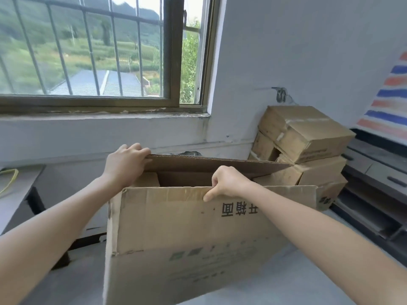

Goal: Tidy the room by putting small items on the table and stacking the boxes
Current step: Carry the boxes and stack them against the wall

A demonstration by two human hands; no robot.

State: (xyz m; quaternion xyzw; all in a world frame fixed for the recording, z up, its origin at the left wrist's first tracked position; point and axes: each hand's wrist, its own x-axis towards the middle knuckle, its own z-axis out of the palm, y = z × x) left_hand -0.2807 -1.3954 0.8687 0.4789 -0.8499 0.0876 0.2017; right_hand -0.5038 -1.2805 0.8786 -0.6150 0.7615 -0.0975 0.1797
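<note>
Box-stacking step: the left hand (125,160) grips the far flap and the right hand (226,182) pinches the near flap of the open cardboard box (187,234), held near the stacked boxes (306,137); next, likely lifting it onto that stack.

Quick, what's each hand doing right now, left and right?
Left hand: grips the far flap of the open cardboard box.
Right hand: pinches the top edge of the same box's near flap.

Bare forearms, left grip (125,160) and right grip (228,182).
</note>
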